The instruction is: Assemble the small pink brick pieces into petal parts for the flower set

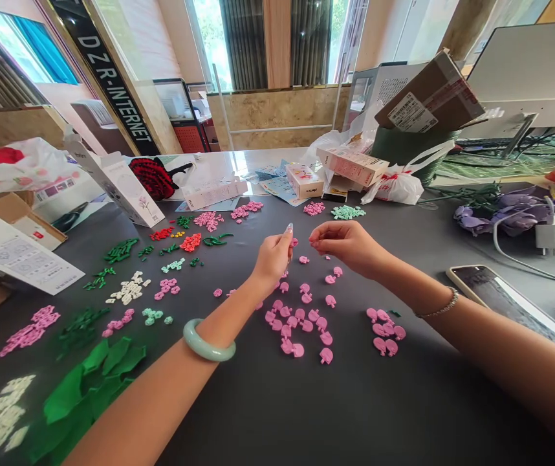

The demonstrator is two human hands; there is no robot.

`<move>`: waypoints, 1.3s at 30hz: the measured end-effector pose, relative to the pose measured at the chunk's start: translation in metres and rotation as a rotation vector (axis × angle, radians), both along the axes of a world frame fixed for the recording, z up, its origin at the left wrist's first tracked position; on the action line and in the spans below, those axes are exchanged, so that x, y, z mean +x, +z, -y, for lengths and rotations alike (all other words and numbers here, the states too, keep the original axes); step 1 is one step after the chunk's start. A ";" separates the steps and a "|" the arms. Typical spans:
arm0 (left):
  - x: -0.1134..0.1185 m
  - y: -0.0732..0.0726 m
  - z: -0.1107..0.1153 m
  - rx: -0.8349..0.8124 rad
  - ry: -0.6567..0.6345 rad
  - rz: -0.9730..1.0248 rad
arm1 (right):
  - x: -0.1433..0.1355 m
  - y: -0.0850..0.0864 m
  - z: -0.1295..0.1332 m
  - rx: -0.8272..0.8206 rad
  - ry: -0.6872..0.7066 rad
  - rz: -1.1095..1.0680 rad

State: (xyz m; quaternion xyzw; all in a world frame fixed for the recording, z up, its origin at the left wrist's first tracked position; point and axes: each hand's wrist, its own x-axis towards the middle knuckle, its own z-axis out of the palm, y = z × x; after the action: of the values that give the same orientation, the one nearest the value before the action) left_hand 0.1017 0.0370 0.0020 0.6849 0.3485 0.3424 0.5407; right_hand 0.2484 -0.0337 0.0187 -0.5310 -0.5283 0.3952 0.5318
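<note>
My left hand (272, 259) is raised over the middle of the dark table, thumb up, pinching a small pink plastic piece (295, 243). Just right of it, my right hand (348, 244) has its fingertips drawn together; whether anything is between them I cannot make out. A gap separates the two hands. Below them lies a loose spread of pink petal-shaped pieces (299, 314), some partly hidden behind my left forearm. A smaller cluster of similar pink pieces (385, 330) sits under my right forearm.
Sorted piles of pieces fill the left side, among them white pieces (129, 288), red pieces (191, 243) and large green leaves (88, 388). Boxes, such as a tall white box (122, 188), stand behind. A phone (515, 310), a white charger (552, 235) and purple flowers (505, 210) lie right.
</note>
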 end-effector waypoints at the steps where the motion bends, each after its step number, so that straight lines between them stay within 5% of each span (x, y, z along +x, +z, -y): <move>1: 0.001 0.000 0.002 -0.009 -0.002 0.012 | -0.003 0.001 0.001 0.011 0.005 -0.043; 19: 0.003 0.006 0.018 0.254 0.020 0.034 | -0.014 0.001 0.007 0.071 -0.057 -0.079; 25: 0.000 0.006 0.017 0.554 0.015 -0.037 | -0.013 0.004 0.008 0.040 -0.045 -0.062; 39: -0.004 0.005 0.011 0.856 -0.060 -0.187 | -0.013 0.005 0.010 -0.030 -0.036 0.174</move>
State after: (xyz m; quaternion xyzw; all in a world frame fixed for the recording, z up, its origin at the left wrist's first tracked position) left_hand 0.0976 0.0262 0.0074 0.8851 0.2026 0.3765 0.1840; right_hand 0.2353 -0.0441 0.0239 -0.5806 -0.5569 0.3460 0.4828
